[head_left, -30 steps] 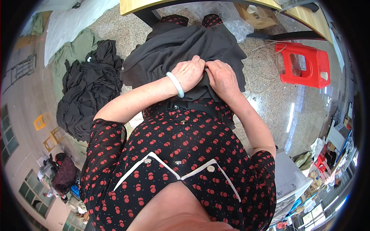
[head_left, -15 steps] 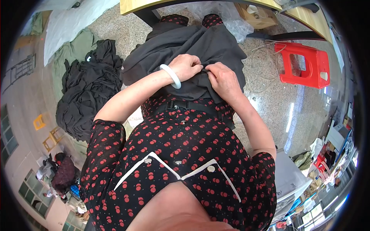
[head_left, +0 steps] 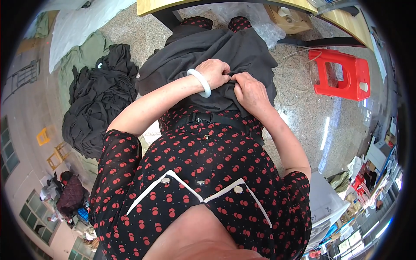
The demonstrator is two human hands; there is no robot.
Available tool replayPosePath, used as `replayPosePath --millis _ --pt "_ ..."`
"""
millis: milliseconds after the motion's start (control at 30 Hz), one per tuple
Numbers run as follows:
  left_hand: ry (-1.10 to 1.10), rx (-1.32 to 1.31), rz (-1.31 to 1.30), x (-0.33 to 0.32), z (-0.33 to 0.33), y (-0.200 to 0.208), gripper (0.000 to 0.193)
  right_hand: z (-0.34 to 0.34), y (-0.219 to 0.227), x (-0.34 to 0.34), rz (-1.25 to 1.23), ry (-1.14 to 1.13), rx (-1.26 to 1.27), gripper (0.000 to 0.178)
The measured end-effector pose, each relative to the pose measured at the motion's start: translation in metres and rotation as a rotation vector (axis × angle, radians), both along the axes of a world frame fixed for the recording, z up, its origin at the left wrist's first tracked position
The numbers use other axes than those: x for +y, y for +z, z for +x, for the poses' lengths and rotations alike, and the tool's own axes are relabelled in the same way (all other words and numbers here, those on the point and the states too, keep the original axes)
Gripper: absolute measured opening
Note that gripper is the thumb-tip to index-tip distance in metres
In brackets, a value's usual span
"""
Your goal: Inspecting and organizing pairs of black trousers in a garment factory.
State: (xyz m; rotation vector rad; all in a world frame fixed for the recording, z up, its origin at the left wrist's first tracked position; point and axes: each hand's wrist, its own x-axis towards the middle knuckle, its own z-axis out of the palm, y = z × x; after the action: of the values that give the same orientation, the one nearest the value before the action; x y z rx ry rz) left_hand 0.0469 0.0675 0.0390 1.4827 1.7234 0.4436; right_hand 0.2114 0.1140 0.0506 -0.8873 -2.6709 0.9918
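A black cloth garment (head_left: 195,54) is spread across my lap and knees. My left hand (head_left: 212,73), with a pale bangle (head_left: 199,82) at its wrist, pinches a fold of it near the middle. Close beside it, my right hand (head_left: 251,91) grips the same fold between thumb and fingers. The fingertips of both hands nearly meet; whatever small detail lies between them is too small to make out.
On the left, a heap of black cloth (head_left: 99,99) lies on a green sheet (head_left: 84,54). A red plastic stool (head_left: 318,80) is on the floor at the right. Ahead stands a wood-topped table (head_left: 158,6), with a cardboard box (head_left: 288,19) and clear plastic wrap (head_left: 268,34) beneath it.
My left hand has shifted slightly right, bringing its fingertips nearer to the right hand's. The right hand and the cloth have hardly moved.
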Motion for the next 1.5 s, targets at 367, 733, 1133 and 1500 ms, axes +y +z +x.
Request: replayPosePath --millis 367,733,1133,1500 --pt "0.239 -0.264 -0.134 0.004 0.002 0.002 0.019 -0.003 0.010 0.003 -0.131 -0.134 0.142 0.014" --pt "0.162 -0.204 -0.017 0.000 0.002 0.008 0.020 -0.005 0.011 0.001 0.107 -0.126 0.179 0.015" --pt "0.065 0.162 0.350 -0.019 0.023 0.012 0.011 -0.008 0.009 0.002 0.194 -0.064 0.166 0.010" --pt "-0.013 0.207 0.396 -0.018 0.012 0.011 0.005 -0.009 0.002 -0.002 0.264 -0.002 0.195 0.015"
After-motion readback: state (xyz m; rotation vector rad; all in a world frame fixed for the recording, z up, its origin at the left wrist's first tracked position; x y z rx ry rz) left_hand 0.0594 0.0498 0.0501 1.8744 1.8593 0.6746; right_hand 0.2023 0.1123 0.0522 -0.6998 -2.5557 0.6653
